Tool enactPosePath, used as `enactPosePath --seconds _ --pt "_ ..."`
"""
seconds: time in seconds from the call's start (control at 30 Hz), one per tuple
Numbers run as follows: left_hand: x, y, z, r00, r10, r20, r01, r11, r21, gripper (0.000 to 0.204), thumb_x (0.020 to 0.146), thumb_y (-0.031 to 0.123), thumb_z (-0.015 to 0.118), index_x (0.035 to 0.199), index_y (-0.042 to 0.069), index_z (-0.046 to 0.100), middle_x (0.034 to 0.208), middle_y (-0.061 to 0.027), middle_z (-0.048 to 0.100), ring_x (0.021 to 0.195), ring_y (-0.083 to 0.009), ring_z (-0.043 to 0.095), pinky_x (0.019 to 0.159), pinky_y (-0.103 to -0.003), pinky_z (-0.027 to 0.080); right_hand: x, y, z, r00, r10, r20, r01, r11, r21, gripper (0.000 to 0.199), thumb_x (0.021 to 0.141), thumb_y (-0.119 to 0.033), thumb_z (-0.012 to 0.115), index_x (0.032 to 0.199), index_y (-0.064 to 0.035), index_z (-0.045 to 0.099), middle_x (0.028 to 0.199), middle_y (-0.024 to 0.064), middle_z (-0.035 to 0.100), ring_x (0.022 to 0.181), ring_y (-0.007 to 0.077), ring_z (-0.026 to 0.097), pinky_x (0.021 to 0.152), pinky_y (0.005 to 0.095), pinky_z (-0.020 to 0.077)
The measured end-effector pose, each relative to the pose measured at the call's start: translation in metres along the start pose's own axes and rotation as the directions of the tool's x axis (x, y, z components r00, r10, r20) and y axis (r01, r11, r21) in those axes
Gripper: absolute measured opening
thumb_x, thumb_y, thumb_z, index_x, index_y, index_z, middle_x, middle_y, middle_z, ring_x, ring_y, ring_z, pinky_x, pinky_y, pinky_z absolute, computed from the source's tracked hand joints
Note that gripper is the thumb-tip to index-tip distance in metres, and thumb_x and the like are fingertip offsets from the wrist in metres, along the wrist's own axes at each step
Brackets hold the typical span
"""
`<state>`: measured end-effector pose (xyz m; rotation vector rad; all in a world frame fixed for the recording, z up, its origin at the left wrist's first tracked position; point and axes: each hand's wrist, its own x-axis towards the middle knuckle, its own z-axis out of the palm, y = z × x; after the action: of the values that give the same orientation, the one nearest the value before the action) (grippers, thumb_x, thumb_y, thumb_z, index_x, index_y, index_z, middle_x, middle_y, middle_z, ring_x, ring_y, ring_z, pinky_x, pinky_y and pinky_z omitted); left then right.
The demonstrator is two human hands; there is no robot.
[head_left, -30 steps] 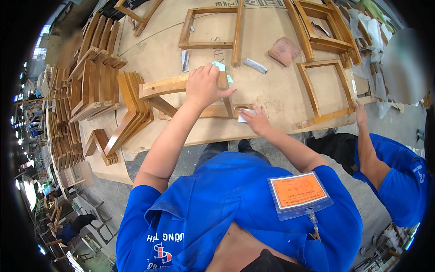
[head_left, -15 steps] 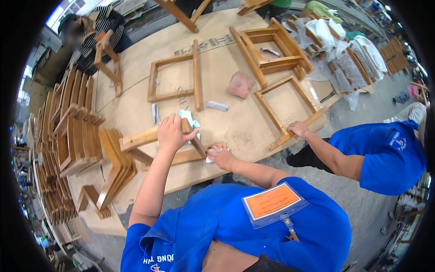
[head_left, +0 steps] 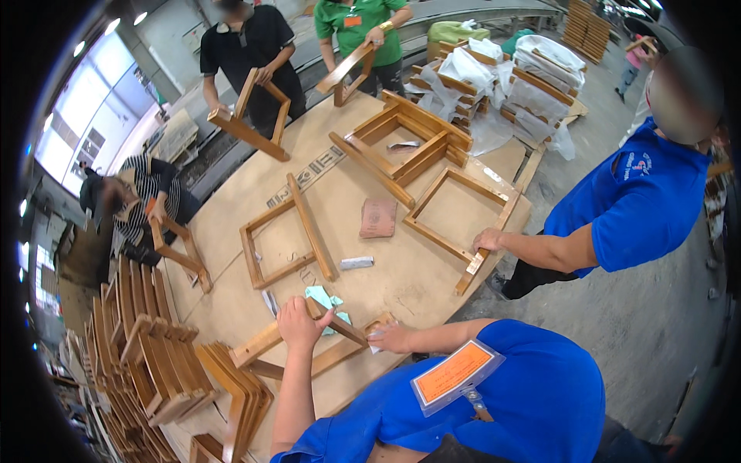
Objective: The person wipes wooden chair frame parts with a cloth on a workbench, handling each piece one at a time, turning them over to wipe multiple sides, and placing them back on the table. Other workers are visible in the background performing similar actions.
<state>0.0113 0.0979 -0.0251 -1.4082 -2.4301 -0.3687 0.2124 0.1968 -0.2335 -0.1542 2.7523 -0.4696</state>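
Close in front of me a brown wooden frame [head_left: 337,355] is propped on the table. My left hand [head_left: 299,327] is wrapped over its upper corner, thumb toward the right. With my right hand [head_left: 391,338] I press a small white sheet [head_left: 375,346], paper or cloth, against the frame's right end; the fingers are bent around it. A crumpled light-green cloth [head_left: 321,296] lies just beyond my left hand. Past it are a grey-white strip [head_left: 356,263] and a reddish-brown square pad [head_left: 378,218].
Stacked wooden frames [head_left: 158,363] crowd the left. Other frames lie on the large table [head_left: 340,185]. A co-worker in blue [head_left: 617,208] at right holds a frame; people in black [head_left: 245,54], green [head_left: 363,35] and stripes [head_left: 150,181] hold others. Wrapped pieces [head_left: 494,77] stand behind.
The view has tilted up, bringing the far co-workers into sight. My left hand still grips the frame, and my right hand stays at its right end with the white sheet.
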Motion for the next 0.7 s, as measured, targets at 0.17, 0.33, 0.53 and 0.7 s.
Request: enactPosePath --seconds 0.17,0.33,0.53,0.7 --pt "0.003 0.000 0.001 1.000 0.005 0.011 -0.005 1.000 -0.005 0.057 0.058 0.052 0.078 0.080 0.006 0.050 0.082 -0.0094 0.055 0.080 -0.0303 0.056 0.070 -0.041 0.043 -0.016 0.015 -0.009 0.999 -0.018 -0.034 0.021 0.996 0.087 0.044 0.095 -0.035 0.046 0.138 -0.0258 0.046 0.150 -0.0083 0.033 0.139 0.0279 0.027 0.105 0.0604 0.0280" --pt "0.002 0.001 -0.001 0.999 0.026 -0.040 -0.026 1.000 0.009 0.058 0.059 0.054 0.078 0.082 0.007 0.054 0.081 -0.0088 0.055 0.080 -0.0294 0.056 0.070 -0.040 0.044 -0.039 0.034 -0.012 0.997 0.072 -0.005 -0.071 0.991 0.118 0.044 0.097 -0.037 0.042 0.139 -0.0253 0.045 0.150 -0.0075 0.034 0.140 0.0307 0.025 0.107 0.0608 0.0246" --pt "-0.006 -0.003 0.008 0.996 0.046 -0.079 -0.043 0.999 0.033 0.062 0.060 0.056 0.077 0.093 0.007 0.057 0.086 -0.0093 0.057 0.076 -0.0293 0.058 0.063 -0.041 0.046 0.009 0.006 0.016 0.965 0.057 -0.258 -0.043 0.997 0.060 0.031 0.089 -0.027 0.047 0.115 -0.0167 0.059 0.122 0.0099 0.056 0.118 0.0316 0.048 0.098 0.0525 0.0372" --pt "-0.013 0.006 -0.005 1.000 -0.001 -0.019 0.001 1.000 -0.002 0.057 0.060 0.050 0.079 0.085 0.006 0.052 0.083 -0.0084 0.056 0.074 -0.0297 0.057 0.064 -0.040 0.045 -0.058 0.058 0.001 0.949 0.137 -0.283 -0.147 0.989 -0.015 0.043 0.089 -0.025 0.049 0.131 -0.0231 0.052 0.140 -0.0012 0.046 0.129 0.0333 0.041 0.102 0.0603 0.0324"
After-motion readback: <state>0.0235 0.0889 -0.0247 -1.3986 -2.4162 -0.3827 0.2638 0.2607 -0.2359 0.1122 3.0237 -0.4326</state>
